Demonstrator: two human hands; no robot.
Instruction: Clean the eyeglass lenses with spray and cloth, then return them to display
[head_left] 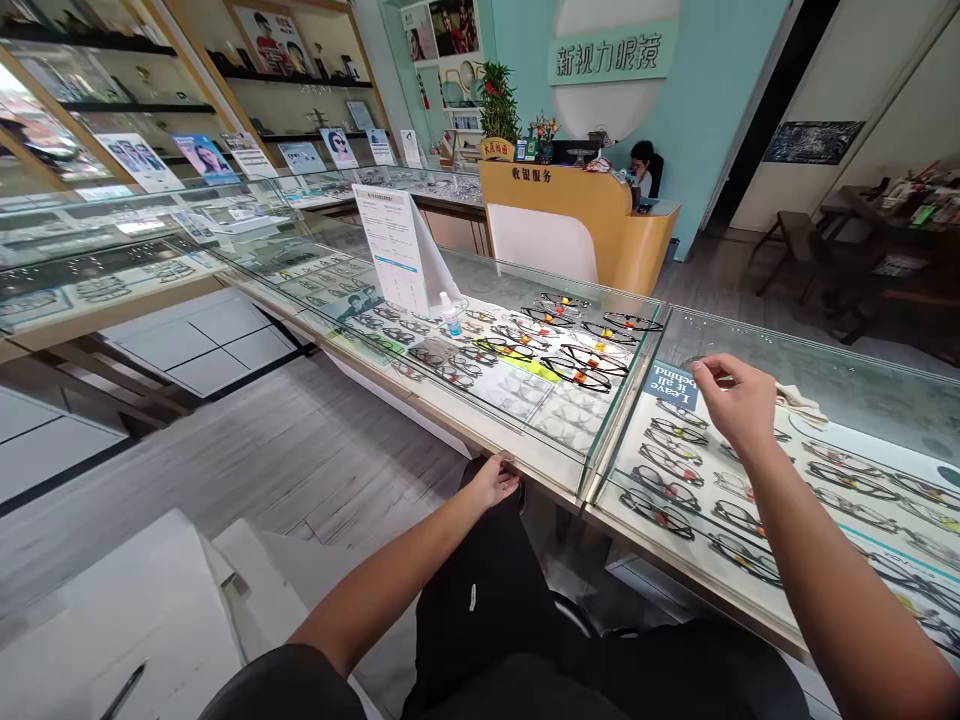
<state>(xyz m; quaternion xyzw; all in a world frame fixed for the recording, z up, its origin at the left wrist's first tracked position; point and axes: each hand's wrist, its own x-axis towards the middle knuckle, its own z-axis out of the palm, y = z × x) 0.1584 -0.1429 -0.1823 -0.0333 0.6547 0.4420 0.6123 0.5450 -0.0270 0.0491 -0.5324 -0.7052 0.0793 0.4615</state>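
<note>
My left hand is at the front edge of the glass display case, just above my knee. Its fingers are curled; a small dark curved shape shows beside them, too unclear to name. Over the right-hand glass case my right hand is raised, thumb and fingers pinched together. Whatever lies between those fingertips, if anything, is too small to make out. A cream cloth rests on the glass behind that hand. Several eyeglasses lie in rows beneath it, and black-framed eyeglasses with orange tags sit to the left.
A white folded sign and a small clear bottle stand on the left case. White sheets with a pen are at lower left. Farther back, a person sits behind a yellow counter; wooden furniture stands right.
</note>
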